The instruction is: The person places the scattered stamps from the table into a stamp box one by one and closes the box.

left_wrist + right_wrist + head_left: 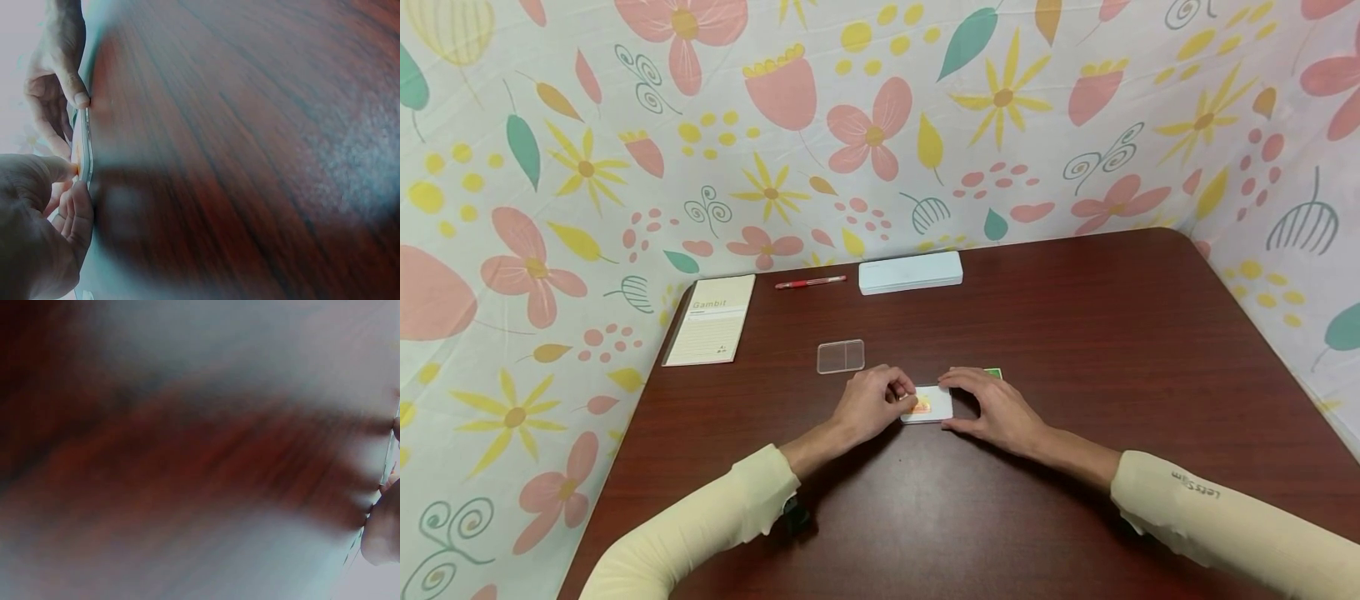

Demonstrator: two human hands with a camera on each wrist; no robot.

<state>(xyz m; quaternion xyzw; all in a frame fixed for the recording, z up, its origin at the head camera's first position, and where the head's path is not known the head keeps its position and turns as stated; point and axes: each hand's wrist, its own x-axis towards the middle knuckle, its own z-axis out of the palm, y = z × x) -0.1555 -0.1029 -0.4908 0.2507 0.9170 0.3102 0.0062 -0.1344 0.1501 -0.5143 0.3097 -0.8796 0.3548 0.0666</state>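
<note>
A small flat white case point(938, 405) lies on the table between the two hands. On its left part sits a small orange-and-yellow sticker-like piece point(921, 405). My left hand point(874, 403) pinches at this piece with thumb and forefinger, the other fingers curled at the case's left end. From the other side, my right hand point(1000, 408) grips the case's right end, thumb on the near edge and fingers on the far edge. The left wrist view shows the case point(87, 147) edge-on, with the right thumb point(80, 97) against it.
A clear plastic lid point(841, 357) lies left of the case. Part of a green card point(994, 373) shows behind the right hand. Farther back are a notebook point(711, 321), a red pen point(810, 282) and a pale blue box point(911, 273), near the patterned cloth wall point(820, 167).
</note>
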